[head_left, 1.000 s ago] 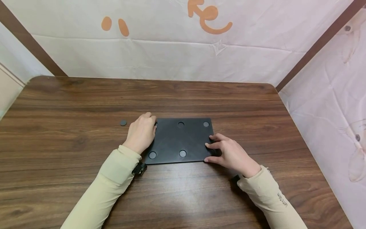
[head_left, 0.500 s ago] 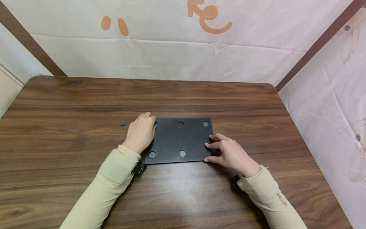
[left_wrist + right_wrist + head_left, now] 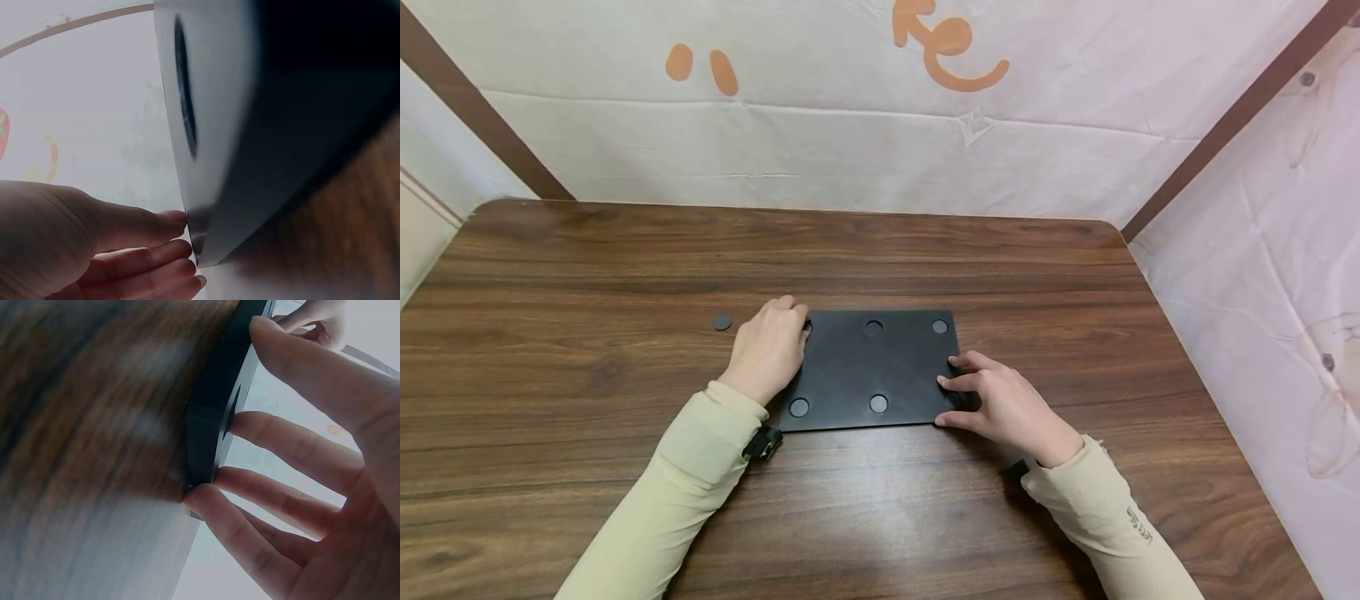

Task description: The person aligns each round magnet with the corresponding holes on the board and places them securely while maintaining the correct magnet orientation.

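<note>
A black rectangular panel (image 3: 842,367) with round recesses lies on the table, grey round faces showing in several of them. My left hand (image 3: 767,346) is at its far left corner, fingers bent and bunched over the recess there. In the left wrist view the thumb (image 3: 169,219) and fingertips meet the panel's top face near the corner; I cannot tell whether they pinch a round pad. My right hand (image 3: 1000,400) spreads over the right end. Its thumb (image 3: 275,340) touches the front edge, while the other fingertips rest on the top face and around the right corner.
A small dark round pad (image 3: 722,322) lies on the wooden table (image 3: 880,517), left of the left hand. The table's far edge meets a white fabric wall (image 3: 850,150) with orange shapes. Another pale fabric wall (image 3: 1262,275) stands at the right.
Both hands stay on the panel almost without moving. A small dark spot now shows beside the left fingertips at the far left recess.
</note>
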The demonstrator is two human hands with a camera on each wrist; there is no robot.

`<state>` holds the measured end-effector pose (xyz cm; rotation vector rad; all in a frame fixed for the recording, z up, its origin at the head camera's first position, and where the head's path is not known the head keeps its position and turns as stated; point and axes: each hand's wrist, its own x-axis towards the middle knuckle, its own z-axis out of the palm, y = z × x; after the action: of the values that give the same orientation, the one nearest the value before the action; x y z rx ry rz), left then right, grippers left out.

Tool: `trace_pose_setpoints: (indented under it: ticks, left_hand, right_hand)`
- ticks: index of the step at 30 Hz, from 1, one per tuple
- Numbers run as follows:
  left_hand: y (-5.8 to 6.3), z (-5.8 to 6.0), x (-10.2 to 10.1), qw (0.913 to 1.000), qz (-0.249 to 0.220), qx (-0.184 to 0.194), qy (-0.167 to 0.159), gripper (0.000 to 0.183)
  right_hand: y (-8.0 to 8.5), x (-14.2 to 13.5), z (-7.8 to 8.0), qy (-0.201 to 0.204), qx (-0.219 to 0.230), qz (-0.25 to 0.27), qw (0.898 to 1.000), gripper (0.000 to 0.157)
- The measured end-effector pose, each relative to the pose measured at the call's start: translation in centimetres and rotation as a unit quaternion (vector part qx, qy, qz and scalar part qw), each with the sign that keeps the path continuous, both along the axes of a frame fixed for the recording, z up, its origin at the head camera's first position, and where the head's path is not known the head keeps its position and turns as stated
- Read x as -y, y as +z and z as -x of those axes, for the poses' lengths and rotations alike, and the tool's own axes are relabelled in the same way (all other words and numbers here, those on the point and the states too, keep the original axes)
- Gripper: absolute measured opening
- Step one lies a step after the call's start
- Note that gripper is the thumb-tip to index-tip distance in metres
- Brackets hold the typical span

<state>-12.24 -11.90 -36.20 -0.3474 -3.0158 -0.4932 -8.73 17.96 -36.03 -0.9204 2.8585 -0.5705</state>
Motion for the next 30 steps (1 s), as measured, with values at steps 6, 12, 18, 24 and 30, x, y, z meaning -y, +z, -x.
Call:
trace_pose_setpoints:
  ticks: [6,12,18,24,30]
  left_hand:
    - [0.1,-0.2,0.5,1.0000,-0.001,0.008,0.002,0.016]
    - [0.1,-0.2,0.9,0.9999,0.001,0.010,0.005,0.020]
    - [0.2,-0.3,1.3,0.9999,0.005,0.012,0.008,0.019]
    - [0.4,-0.6,2.0,0.9998,0.010,0.008,0.012,0.016]
    - [0.3,-0.8,2.9,0.9997,0.012,-0.008,0.019,0.009]
  right_hand:
    - [0.1,0.0,-0.1,0.002,-0.002,0.001,1.000,0.050]
    - [0.1,-0.1,-0.1,0.004,-0.006,0.003,1.000,0.050]
    - [0.1,-0.2,0.0,0.005,-0.008,0.007,1.000,0.050]
    - [0.0,-0.2,0.1,0.006,-0.008,0.007,1.000,0.050]
    - [0.1,-0.2,0.1,0.002,-0.007,0.011,1.000,0.049]
